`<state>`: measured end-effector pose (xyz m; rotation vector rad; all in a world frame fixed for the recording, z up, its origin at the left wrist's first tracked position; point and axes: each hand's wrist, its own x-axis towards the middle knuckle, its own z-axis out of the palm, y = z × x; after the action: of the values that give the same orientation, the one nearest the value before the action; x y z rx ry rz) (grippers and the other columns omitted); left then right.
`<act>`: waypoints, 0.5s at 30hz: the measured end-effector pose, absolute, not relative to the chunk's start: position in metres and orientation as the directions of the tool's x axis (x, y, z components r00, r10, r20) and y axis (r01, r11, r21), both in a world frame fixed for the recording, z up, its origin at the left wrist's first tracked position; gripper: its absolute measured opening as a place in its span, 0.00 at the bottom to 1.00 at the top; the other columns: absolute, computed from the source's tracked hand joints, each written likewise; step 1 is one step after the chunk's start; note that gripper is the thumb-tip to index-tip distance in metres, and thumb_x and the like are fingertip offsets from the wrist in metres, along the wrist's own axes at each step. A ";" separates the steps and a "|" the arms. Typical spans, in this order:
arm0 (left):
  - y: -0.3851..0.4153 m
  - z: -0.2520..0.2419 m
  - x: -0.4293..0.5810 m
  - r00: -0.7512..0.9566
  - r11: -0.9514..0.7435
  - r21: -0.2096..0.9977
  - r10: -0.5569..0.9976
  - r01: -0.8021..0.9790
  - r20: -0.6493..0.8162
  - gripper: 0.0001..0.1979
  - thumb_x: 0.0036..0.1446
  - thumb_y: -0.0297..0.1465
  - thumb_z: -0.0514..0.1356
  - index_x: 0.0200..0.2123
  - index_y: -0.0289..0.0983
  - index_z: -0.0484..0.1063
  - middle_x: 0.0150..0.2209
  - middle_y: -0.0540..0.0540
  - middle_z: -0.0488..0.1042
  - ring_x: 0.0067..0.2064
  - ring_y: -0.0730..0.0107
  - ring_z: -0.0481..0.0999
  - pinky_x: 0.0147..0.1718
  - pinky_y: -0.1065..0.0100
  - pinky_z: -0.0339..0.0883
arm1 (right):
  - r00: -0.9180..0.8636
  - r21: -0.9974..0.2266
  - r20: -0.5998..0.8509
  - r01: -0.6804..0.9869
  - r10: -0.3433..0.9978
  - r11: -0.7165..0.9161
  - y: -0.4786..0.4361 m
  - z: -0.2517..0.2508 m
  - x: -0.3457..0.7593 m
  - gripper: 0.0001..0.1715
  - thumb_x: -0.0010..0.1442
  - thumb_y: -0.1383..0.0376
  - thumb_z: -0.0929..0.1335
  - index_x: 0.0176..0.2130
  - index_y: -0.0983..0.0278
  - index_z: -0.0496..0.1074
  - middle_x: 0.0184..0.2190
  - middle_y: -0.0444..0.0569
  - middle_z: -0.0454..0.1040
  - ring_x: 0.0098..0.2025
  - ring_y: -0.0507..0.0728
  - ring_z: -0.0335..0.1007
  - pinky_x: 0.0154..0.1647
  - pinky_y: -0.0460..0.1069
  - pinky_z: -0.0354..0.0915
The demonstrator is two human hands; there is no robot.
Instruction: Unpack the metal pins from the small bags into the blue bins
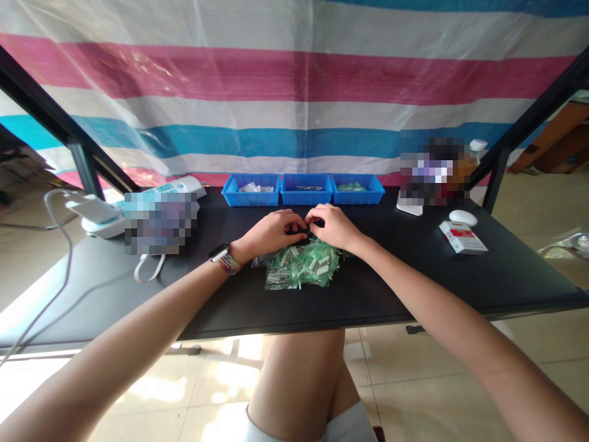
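My left hand (276,231) and my right hand (334,224) meet over the black table, thumbs and fingers pinched close together. Whatever lies between the fingertips is too small and covered to make out. Just below the hands is a pile of small clear and green plastic bags (301,267) with metal and white pieces in them. The pile's far edge is partly hidden by my hands. Behind the hands stand three blue bins: the left bin (251,200) holds clear bags, the middle bin (306,196) small thin pieces, the right bin (359,197) green bags.
On the left are a white power strip (177,189), a plugged-in charger (96,210) and its cable (69,264). At the right lie a red and white box (462,238), a white oval case (463,218) and a bottle (473,158). A striped sheet (294,73) hangs behind the table (221,313).
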<state>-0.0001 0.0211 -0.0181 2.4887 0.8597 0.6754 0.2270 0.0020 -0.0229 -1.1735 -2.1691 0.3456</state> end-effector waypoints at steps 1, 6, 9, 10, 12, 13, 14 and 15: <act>0.021 -0.019 0.000 0.686 -0.716 0.529 0.661 0.454 0.306 0.12 0.63 0.37 0.65 0.45 0.39 0.83 0.38 0.46 0.78 0.37 0.65 0.78 0.37 0.67 0.70 | -0.396 -0.499 0.405 0.659 0.824 0.563 0.003 -0.024 0.227 0.12 0.58 0.78 0.70 0.34 0.62 0.79 0.35 0.50 0.79 0.41 0.60 0.73 0.47 0.53 0.66; 0.021 -0.019 0.000 0.683 -0.720 0.520 0.661 0.459 0.312 0.12 0.66 0.35 0.61 0.44 0.39 0.83 0.39 0.44 0.79 0.37 0.65 0.78 0.39 0.66 0.70 | -0.394 -0.507 0.398 0.658 0.828 0.557 0.005 -0.025 0.227 0.14 0.57 0.79 0.70 0.34 0.62 0.82 0.35 0.50 0.80 0.41 0.60 0.74 0.48 0.53 0.68; 0.019 -0.016 0.001 0.679 -0.716 0.524 0.665 0.461 0.310 0.12 0.67 0.35 0.60 0.44 0.38 0.82 0.39 0.44 0.79 0.37 0.65 0.78 0.39 0.66 0.70 | -0.371 -0.529 0.387 0.660 0.844 0.533 0.006 -0.024 0.230 0.14 0.54 0.79 0.71 0.34 0.63 0.83 0.34 0.49 0.80 0.39 0.59 0.75 0.47 0.53 0.68; 0.018 -0.015 0.001 0.680 -0.712 0.531 0.667 0.460 0.306 0.12 0.67 0.36 0.60 0.44 0.38 0.82 0.39 0.44 0.79 0.37 0.65 0.78 0.39 0.66 0.70 | -0.359 -0.535 0.389 0.662 0.849 0.525 0.006 -0.023 0.231 0.14 0.54 0.79 0.71 0.34 0.63 0.83 0.33 0.49 0.79 0.38 0.59 0.75 0.46 0.52 0.69; 0.017 -0.014 0.002 0.681 -0.708 0.534 0.669 0.462 0.298 0.13 0.65 0.39 0.64 0.44 0.38 0.82 0.39 0.45 0.79 0.37 0.65 0.78 0.38 0.66 0.70 | -0.327 -0.548 0.401 0.663 0.856 0.510 0.007 -0.023 0.234 0.13 0.54 0.79 0.71 0.33 0.63 0.83 0.32 0.49 0.79 0.36 0.58 0.75 0.43 0.52 0.68; 0.017 -0.014 0.002 0.681 -0.708 0.531 0.670 0.465 0.297 0.13 0.64 0.41 0.66 0.44 0.39 0.82 0.39 0.45 0.79 0.38 0.64 0.78 0.38 0.66 0.70 | -0.311 -0.560 0.405 0.659 0.860 0.502 0.007 -0.022 0.236 0.13 0.55 0.78 0.71 0.33 0.63 0.83 0.32 0.48 0.79 0.35 0.57 0.74 0.42 0.51 0.68; 0.017 -0.015 0.002 0.679 -0.708 0.527 0.672 0.471 0.297 0.14 0.62 0.43 0.67 0.44 0.39 0.82 0.39 0.45 0.79 0.38 0.64 0.78 0.38 0.66 0.70 | -0.297 -0.576 0.403 0.653 0.866 0.492 0.008 -0.022 0.237 0.13 0.55 0.78 0.70 0.32 0.63 0.82 0.32 0.48 0.79 0.34 0.56 0.74 0.41 0.51 0.68; 0.017 -0.017 0.003 0.674 -0.707 0.522 0.676 0.477 0.298 0.15 0.61 0.44 0.69 0.44 0.39 0.83 0.39 0.45 0.78 0.39 0.64 0.78 0.38 0.66 0.70 | -0.288 -0.594 0.395 0.644 0.872 0.482 0.009 -0.022 0.238 0.13 0.55 0.78 0.70 0.32 0.63 0.82 0.31 0.47 0.80 0.34 0.56 0.75 0.40 0.51 0.68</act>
<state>0.0027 0.0172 -0.0165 2.4854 0.9012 0.6737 0.2379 0.0086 -0.0215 -1.2485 -2.0344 0.4209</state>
